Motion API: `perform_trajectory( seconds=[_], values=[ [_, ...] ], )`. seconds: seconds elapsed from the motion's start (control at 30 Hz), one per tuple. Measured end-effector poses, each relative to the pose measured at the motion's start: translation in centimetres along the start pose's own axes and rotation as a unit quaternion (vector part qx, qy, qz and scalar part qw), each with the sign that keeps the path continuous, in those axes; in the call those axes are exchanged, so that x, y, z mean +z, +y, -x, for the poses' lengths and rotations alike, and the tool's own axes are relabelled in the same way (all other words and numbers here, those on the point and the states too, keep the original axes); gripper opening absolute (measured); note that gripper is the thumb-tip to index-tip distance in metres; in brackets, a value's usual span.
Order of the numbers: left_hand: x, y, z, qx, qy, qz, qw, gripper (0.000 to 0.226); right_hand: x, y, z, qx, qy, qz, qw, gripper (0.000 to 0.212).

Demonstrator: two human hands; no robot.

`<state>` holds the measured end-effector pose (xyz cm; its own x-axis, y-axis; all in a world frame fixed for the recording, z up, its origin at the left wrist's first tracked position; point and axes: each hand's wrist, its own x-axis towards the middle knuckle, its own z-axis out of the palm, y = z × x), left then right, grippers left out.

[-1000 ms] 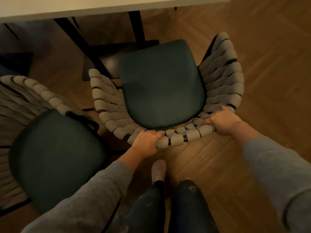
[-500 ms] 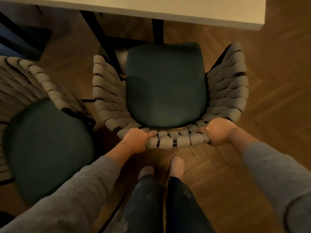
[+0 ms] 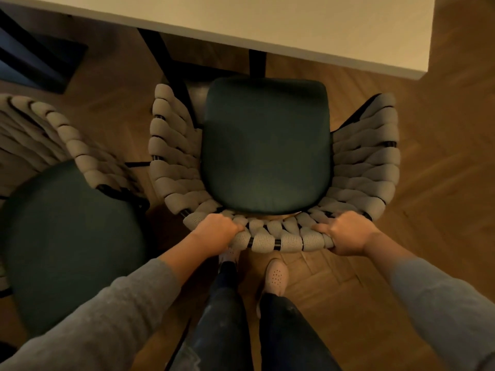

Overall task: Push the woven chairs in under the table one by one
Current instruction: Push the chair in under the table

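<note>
Head view shows your left hand (image 3: 217, 231) and right hand (image 3: 348, 232) both curled tight over the woven back rail of the chair (image 3: 265, 145) before you, one toward each side. Its green seat faces the table (image 3: 267, 28), front edge near the tabletop's edge (a black table leg shows between them). Another chair (image 3: 67, 236) stands just beside it at your left.

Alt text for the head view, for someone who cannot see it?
The left hand and right hand grip the back rim of a woven chair whose green seat faces a pale table. A second woven chair stands to its left on wood flooring.
</note>
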<state>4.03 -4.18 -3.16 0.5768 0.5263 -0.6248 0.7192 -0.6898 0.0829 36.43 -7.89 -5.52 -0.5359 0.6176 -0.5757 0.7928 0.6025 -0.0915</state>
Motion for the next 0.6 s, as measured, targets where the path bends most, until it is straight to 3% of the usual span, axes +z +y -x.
perform_trajectory(
  seconds=[0.6],
  values=[
    [-2.5,-11.4,-0.8,0.007,-0.022,-0.032,0.999,0.055,-3.9,-2.1,-8.3,0.005,0.066,-0.027,0.997,0.035]
  ],
)
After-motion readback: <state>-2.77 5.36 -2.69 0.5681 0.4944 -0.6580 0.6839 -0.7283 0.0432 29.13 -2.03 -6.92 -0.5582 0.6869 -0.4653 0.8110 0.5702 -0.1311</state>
